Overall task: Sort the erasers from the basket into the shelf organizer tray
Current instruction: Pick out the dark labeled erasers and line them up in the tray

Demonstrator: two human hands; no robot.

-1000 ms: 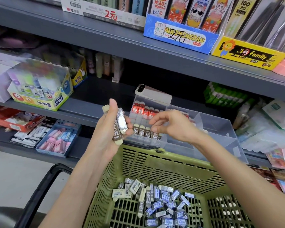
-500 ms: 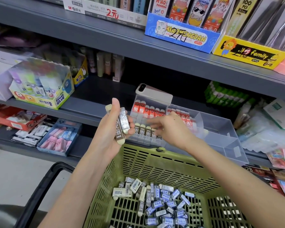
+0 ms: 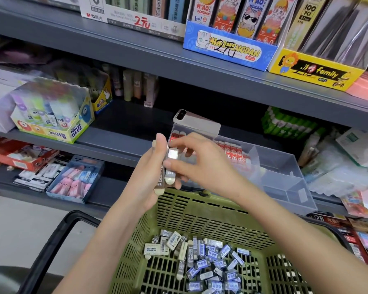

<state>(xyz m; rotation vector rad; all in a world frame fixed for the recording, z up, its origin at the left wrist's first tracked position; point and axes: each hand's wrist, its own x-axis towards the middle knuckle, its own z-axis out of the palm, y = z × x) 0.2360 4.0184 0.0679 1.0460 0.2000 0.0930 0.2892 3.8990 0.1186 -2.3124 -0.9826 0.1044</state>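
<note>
Shelving (image 3: 136, 58): grey metal boards in tiers, stocked with stationery.
Basket (image 3: 200, 221): green slatted plastic with a black handle (image 3: 49, 247), below both hands and in front of the middle shelf.
Organizer tray (image 3: 280, 166): clear plastic with dividers, on the middle shelf just behind the basket's far rim; the right-hand compartments show no contents.
Glue box (image 3: 51, 117): yellow-and-blue carton marked POWER GLUE, middle shelf, far left.
Blue display box (image 3: 229, 49): cartoon-cat print, top shelf, touching a yellow display box (image 3: 314, 68) on its right.
Left hand (image 3: 145, 177): raised above the basket's far rim, thumb upright, fingers wrapped round the held erasers.
Right hand (image 3: 202, 164): reaching across from the right, thumb and fingertips pinching the frontmost piece of that bundle.
Loose erasers (image 3: 208, 264): heap of blue-, grey- and white-sleeved pieces on the basket floor, lying at all angles.
White slab (image 3: 197, 122): flat, dark lens at one corner, lying on the tray's back edge.
Red-sleeved erasers (image 3: 232, 150): row standing upright in the tray's rear compartments, partly hidden by the hands.
Held erasers (image 3: 170, 177): a few long pieces, upright and side by side, between the two hands in front of the tray; the front one's wrapper glares white.
</note>
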